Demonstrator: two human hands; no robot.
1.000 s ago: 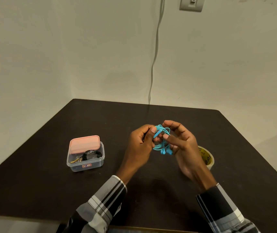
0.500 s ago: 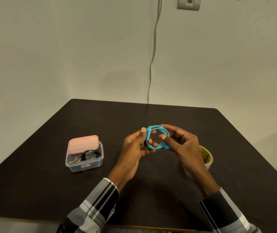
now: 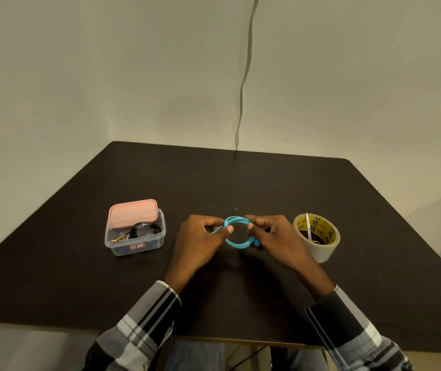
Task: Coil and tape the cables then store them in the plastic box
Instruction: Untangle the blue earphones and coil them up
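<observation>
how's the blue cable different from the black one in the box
The blue cable is held as an open ring, pinched by the left hand and right hand; the black cable lies in the plastic box, partly under its pink lid. Blue looks larger. Both are coiled.

Plastic box [image 3: 134,238], left of centre: small red-and-white sticker [image 3: 137,246] on its front wall, marks too small to read. Tape roll [image 3: 316,237], right of centre: yellow inner core printed with repeated black marks and ring-like symbols, no letter or word legible at this size. Nothing else in frame carries text, numbers or signs that can be read.
</observation>
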